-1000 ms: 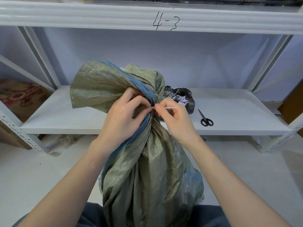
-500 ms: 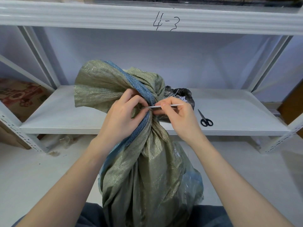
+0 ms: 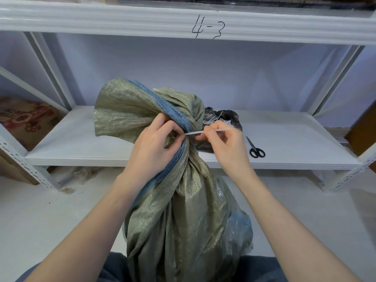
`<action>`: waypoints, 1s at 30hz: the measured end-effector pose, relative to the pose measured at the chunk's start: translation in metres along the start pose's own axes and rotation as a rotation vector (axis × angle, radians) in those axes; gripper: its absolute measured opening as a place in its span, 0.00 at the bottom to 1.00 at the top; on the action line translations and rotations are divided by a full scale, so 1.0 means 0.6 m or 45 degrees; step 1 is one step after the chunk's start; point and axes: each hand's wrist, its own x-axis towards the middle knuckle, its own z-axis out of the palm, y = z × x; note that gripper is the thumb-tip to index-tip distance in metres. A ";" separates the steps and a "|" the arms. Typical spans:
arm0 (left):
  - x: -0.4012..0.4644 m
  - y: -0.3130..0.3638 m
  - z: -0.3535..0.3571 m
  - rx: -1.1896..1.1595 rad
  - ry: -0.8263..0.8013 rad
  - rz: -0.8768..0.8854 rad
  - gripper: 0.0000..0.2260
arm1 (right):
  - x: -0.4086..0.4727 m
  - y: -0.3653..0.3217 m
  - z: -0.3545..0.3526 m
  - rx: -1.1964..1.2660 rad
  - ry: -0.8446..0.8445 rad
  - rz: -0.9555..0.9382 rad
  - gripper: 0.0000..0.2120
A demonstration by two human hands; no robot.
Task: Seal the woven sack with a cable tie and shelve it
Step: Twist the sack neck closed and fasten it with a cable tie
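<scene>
A green woven sack (image 3: pixel 187 220) with a blue stripe stands upright on the floor in front of me, its mouth gathered into a neck. My left hand (image 3: pixel 154 147) clamps that neck and pinches the head end of a white cable tie (image 3: pixel 195 132). The tie's tail runs right to my right hand (image 3: pixel 225 145), whose thumb and forefinger pinch it. Most of the loop around the neck is hidden by fabric and fingers. Behind the sack is the white shelf board (image 3: pixel 295 143) of a rack marked "4-3".
A black plastic bag (image 3: pixel 230 119) with spare white ties sits on the shelf right behind the sack. Black scissors (image 3: pixel 256 149) lie to its right. A printed cardboard box (image 3: pixel 22 123) stands at the left beyond the rack upright. Pale floor surrounds the sack.
My right hand has drawn the tie's tail farther to the right, so more of the strip shows between my hands. The left hand and sack stay put.
</scene>
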 end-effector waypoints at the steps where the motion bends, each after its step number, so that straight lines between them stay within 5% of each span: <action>1: -0.002 -0.002 0.000 -0.010 0.001 -0.013 0.06 | -0.001 0.004 0.003 0.004 -0.003 0.003 0.14; 14: -0.003 0.006 -0.001 -0.037 0.001 -0.014 0.06 | -0.002 0.030 0.035 -0.267 -0.118 -0.082 0.14; 30: 0.001 -0.005 0.010 0.014 -0.021 -0.095 0.04 | 0.010 0.038 0.023 -0.118 -0.055 -0.011 0.15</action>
